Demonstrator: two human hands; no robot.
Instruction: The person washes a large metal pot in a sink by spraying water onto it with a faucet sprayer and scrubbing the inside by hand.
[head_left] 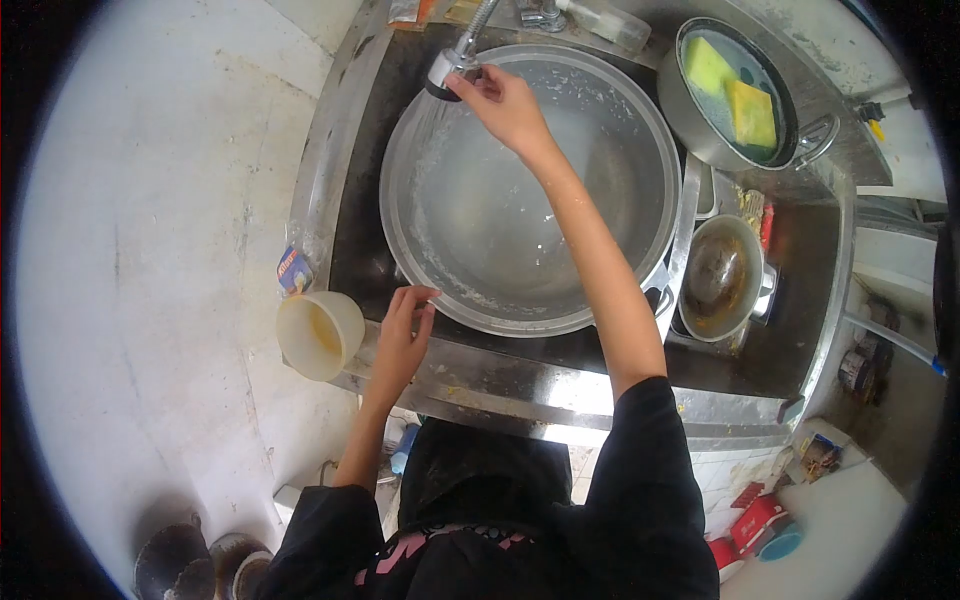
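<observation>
A wide metal basin point(660, 130) fills the left side of the sink, with cloudy water and whitish foam inside. My right hand point(508, 105) reaches across it, its fingers closed around the faucet spray head point(438, 72) above the far left rim. Thin streams of water fall from the head into the basin. At the near left rim is my left hand point(402, 335), fingers loosely extended and holding nothing; the fingertips are at the rim, though I cannot tell how firmly they touch. Just left of that hand, a cream plastic container point(320, 335) with yellowish residue stands on the sink edge.
A pot point(690, 125) at the back right holds soapy water and two yellow-green sponges point(752, 112). In the right sink compartment lies a stained metal bowl point(720, 275). A clear bottle point(612, 25) lies behind the basin. A blue packet point(293, 270) rests on the left edge.
</observation>
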